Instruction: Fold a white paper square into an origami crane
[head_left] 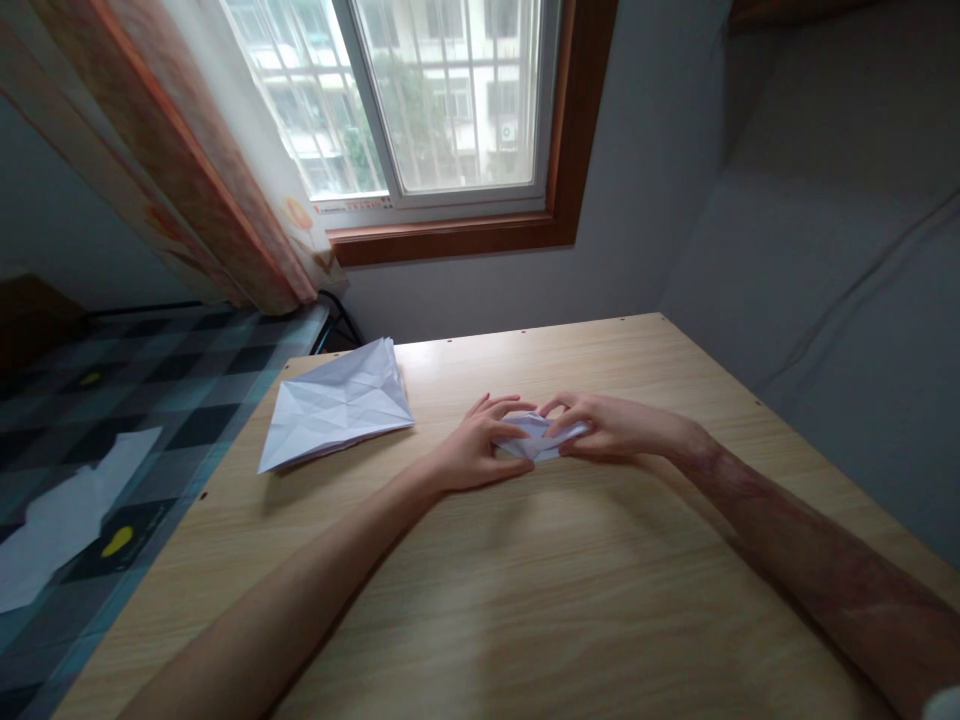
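Observation:
A small folded sheet of white paper [537, 440] lies low over the wooden table between my two hands. My left hand [484, 445] grips its left end, thumb along the near edge and fingers over the top. At the other end, my right hand [596, 425] pinches the paper, with the index finger bent down onto it. The fingers cover much of both ends, so the exact folds there are hidden. To the left rests a stack of creased white paper sheets [337, 400], apart from both hands.
The light wooden table [480, 600] reaches toward the wall below a window [450, 100]. On the left is a checked cloth surface [187, 400] with a loose white sheet [75, 520] on it. A patterned curtain [202, 150] hangs above that surface.

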